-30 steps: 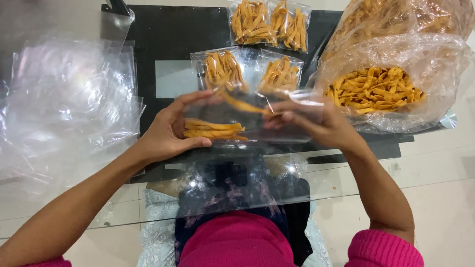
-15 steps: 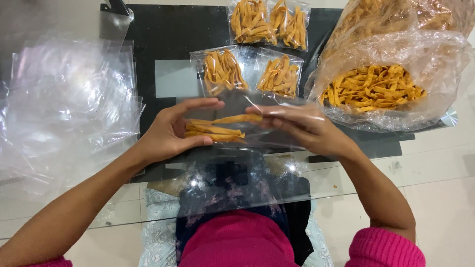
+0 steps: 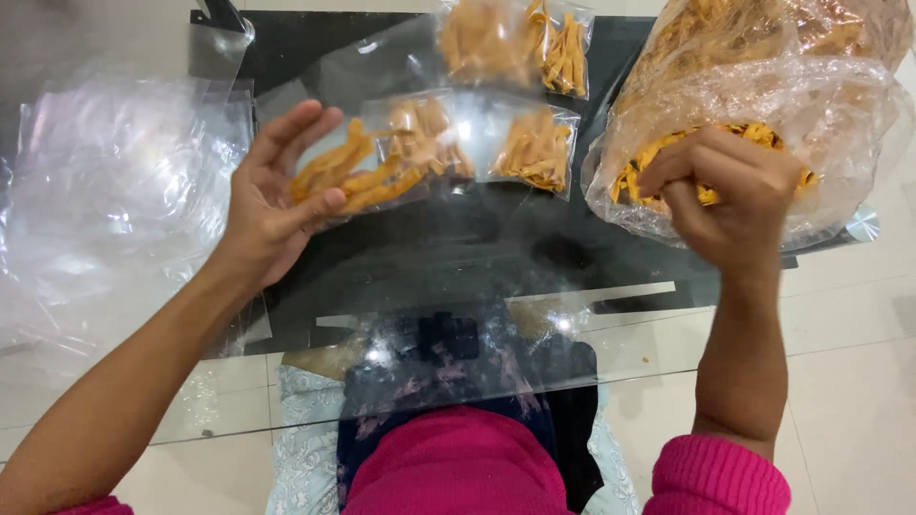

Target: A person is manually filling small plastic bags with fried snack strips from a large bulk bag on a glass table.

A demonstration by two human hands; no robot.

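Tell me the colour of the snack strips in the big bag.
Golden orange snack strips in the clear big bag, seen in the head view.

Small clear plastic pouch (image 3: 382,162) lifted off the glass table, tilted, a few long orange-yellow fried snack strips (image 3: 348,179) lying slanted at its lower left end; rest of pouch empty and blurred. Large clear plastic bag (image 3: 840,114) at right, mouth open, heaped with the same orange strips (image 3: 649,162), lying on the table's dark part.

left hand (image 3: 272,205) holding pouch (image 3: 348,176), right hand (image 3: 725,195) in bag (image 3: 840,105)
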